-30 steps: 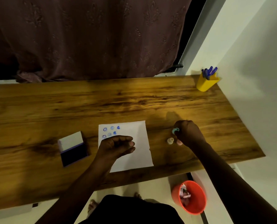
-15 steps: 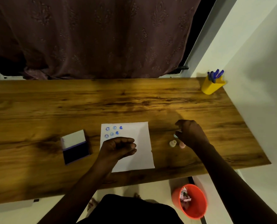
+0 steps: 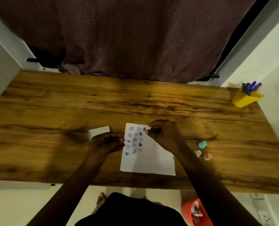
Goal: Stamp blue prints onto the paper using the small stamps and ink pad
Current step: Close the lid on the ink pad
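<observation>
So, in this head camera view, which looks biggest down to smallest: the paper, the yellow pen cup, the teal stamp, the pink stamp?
1. the paper
2. the yellow pen cup, though it stands farther off
3. the teal stamp and the pink stamp look alike, too close to rank

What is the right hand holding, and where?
Cannot be told: the right hand curls over the paper's top edge, hiding anything in its fingers.

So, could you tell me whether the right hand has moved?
Yes: the right hand has left the stamps and gone left, onto the paper's top edge.
</observation>
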The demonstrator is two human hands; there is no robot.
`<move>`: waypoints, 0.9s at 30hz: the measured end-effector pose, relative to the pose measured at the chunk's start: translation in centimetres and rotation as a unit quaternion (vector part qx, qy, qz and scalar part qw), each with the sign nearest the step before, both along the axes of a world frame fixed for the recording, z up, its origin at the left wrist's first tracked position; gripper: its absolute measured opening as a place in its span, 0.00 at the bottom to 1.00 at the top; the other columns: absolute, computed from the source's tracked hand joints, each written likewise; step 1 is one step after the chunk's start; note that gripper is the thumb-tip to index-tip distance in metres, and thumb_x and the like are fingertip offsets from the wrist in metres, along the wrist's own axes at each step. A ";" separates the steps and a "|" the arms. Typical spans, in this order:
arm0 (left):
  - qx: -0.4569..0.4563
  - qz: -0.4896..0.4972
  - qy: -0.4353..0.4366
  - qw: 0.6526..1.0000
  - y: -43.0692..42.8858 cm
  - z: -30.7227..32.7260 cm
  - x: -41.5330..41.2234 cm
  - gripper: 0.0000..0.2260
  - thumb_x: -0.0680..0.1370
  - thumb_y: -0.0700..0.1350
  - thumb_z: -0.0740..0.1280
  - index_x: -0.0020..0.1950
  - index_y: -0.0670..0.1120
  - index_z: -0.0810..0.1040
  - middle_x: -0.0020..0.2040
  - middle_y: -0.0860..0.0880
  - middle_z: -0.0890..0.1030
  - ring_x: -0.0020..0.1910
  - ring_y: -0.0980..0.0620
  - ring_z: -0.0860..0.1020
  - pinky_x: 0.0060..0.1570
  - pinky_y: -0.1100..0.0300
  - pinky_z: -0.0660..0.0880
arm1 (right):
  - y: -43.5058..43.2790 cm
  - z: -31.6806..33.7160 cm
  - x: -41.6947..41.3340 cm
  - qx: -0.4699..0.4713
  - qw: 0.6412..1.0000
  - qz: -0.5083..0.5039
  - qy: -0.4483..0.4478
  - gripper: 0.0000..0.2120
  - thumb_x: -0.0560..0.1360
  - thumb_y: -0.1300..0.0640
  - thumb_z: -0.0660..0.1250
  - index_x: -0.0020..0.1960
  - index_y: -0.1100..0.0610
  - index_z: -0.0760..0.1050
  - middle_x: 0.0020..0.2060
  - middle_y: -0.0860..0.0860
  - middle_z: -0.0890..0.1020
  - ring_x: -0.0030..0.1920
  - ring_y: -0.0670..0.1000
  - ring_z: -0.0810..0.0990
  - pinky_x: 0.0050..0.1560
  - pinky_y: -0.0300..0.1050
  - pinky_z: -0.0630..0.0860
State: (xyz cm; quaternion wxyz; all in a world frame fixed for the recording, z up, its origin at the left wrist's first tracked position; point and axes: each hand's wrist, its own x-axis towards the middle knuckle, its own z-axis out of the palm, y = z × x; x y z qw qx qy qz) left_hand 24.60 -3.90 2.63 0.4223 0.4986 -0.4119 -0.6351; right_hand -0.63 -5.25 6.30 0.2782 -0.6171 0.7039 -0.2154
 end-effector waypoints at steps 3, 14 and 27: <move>0.022 0.050 0.003 0.999 -0.7 -0.3 3.0 0.10 0.70 0.44 0.78 0.51 0.47 0.88 0.51 0.41 0.89 0.51 0.41 0.88 0.51 0.47 0.84 | -0.7 -0.8 3.3 0.026 0.999 0.031 -0.031 0.18 0.74 0.50 0.77 0.62 0.54 0.82 0.56 0.50 0.87 0.51 0.44 0.85 0.44 0.28 0.75; -0.073 0.057 -0.335 0.938 -5.6 -3.5 10.8 0.17 0.74 0.32 0.76 0.62 0.41 0.82 0.53 0.46 0.82 0.48 0.40 0.85 0.49 0.45 0.83 | -0.1 -4.6 11.5 0.089 0.991 0.101 -0.025 0.30 0.71 0.46 0.78 0.70 0.53 0.76 0.62 0.51 0.84 0.62 0.52 0.82 0.62 0.47 0.79; -0.149 -0.141 -0.497 0.843 -7.8 -4.1 11.3 0.22 0.77 0.38 0.73 0.71 0.44 0.79 0.68 0.41 0.82 0.59 0.42 0.84 0.56 0.47 0.82 | 1.1 -6.8 14.4 0.070 0.980 0.170 0.076 0.39 0.75 0.48 0.75 0.80 0.50 0.60 0.76 0.52 0.71 0.75 0.56 0.71 0.76 0.52 0.66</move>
